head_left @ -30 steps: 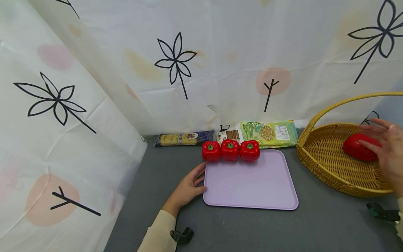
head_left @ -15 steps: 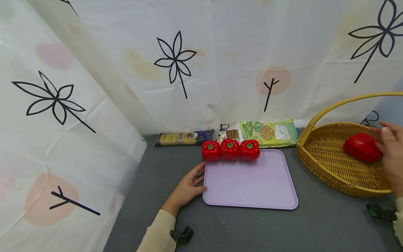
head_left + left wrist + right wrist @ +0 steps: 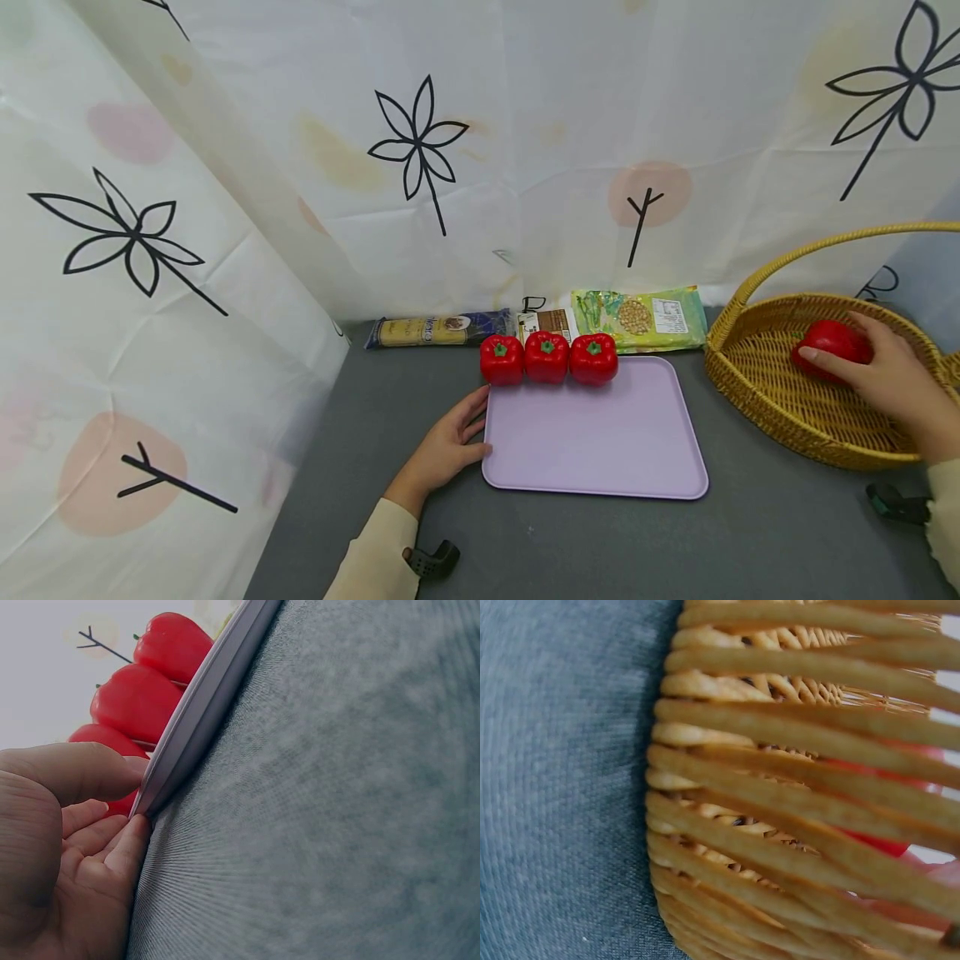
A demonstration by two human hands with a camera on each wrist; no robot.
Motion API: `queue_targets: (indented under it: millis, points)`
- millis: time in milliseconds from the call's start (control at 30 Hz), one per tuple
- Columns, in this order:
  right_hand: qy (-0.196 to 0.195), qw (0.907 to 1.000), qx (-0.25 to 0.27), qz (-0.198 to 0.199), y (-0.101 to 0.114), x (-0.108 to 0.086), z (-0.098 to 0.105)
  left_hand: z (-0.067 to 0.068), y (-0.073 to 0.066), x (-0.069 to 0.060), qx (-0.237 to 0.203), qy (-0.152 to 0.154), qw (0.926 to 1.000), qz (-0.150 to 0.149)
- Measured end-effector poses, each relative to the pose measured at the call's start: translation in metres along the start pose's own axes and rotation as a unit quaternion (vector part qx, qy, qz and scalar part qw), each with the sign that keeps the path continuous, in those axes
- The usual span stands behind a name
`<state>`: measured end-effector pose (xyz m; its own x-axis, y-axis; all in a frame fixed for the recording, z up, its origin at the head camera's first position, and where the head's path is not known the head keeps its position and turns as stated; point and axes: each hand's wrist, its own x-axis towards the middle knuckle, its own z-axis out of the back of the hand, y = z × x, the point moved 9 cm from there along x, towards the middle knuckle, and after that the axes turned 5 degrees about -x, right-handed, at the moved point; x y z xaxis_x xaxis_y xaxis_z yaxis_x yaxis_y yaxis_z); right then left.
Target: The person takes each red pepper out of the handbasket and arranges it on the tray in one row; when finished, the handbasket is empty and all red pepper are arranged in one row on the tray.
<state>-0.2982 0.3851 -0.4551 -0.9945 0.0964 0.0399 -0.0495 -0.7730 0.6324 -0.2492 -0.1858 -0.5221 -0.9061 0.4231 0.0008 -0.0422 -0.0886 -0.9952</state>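
Observation:
In the head view, my left hand holds the left rim of a lilac tray. The left wrist view shows the thumb on that rim and fingertips at its lower side. Three red bell peppers with green stems stand in a row along the tray's far left edge. On the right, my right hand reaches into a woven basket and grips another red bell pepper, its thumb on the near side. Basket weave hides most of this hand in the right wrist view.
Behind the tray lie a pasta packet, a small brown-and-white packet and a green bag against the patterned cloth. The basket's tall handle arches over the right hand. Grey tabletop surrounds the tray.
My right hand has moved left and closed round the pepper in the basket, which has shifted slightly left and turned. The left hand, tray and row of peppers stay put.

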Motion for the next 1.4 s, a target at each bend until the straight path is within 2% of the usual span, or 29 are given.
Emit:
queue_targets:
  millis: [100,167,333,500,1033,1400]
  points:
    - [0.022,0.9987,-0.039,0.024,-0.002,0.003,-0.008,-0.001,-0.001,0.000,0.003,0.002,1.0000,-0.001]
    - [0.019,0.9979,-0.052,0.033,-0.002,0.004,-0.009,-0.001,-0.001,0.000,0.004,0.002,1.0000,0.000]
    - [0.000,0.9974,-0.057,0.045,0.002,0.004,-0.006,-0.002,-0.004,-0.001,0.004,0.001,1.0000,0.002]
    - [0.004,0.9977,-0.056,0.037,0.004,0.003,-0.007,-0.001,-0.003,-0.001,0.003,-0.001,1.0000,0.005]
    - [-0.004,0.9993,0.031,0.021,0.014,-0.007,0.000,0.000,-0.001,0.000,0.001,0.005,1.0000,-0.004]
    - [-0.057,0.9963,0.056,0.032,0.023,-0.015,0.012,0.000,-0.001,0.000,0.001,0.003,1.0000,0.001]
